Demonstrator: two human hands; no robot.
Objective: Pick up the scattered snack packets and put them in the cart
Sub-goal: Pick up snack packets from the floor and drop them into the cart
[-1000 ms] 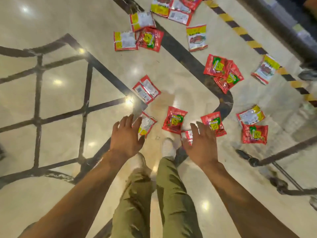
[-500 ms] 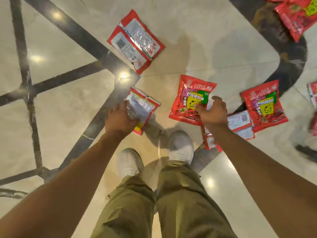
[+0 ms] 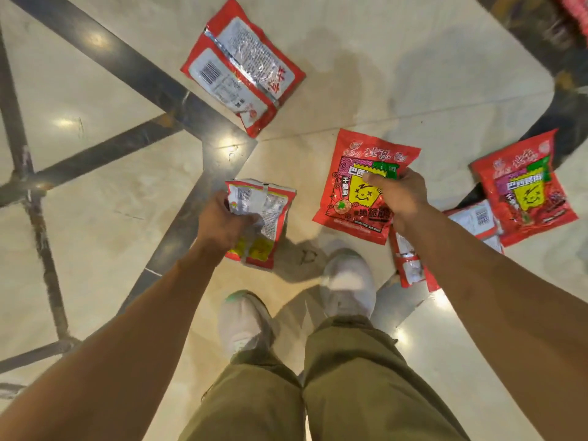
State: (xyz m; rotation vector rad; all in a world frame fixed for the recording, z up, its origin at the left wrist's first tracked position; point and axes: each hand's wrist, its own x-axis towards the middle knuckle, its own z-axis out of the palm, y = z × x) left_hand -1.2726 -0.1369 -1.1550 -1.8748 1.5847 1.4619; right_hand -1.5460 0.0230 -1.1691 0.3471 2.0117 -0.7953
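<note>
Head view catches the pickup step: left hand (image 3: 222, 221) grips a white-backed snack packet (image 3: 269, 211), right hand (image 3: 399, 195) pinches a red smiley-face packet (image 3: 346, 198) at the floor (image 3: 397, 90); next, likely lifting these 2 toward the unseen cart.

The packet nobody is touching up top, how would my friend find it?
Find the dark stripes crossing the floor. Past where they meet, ahead of the shoes, lies a red packet on its own. It is back side up, with a barcode and silver seam, and unlike the packets near the shoes, nothing touches or overlaps it.
</note>
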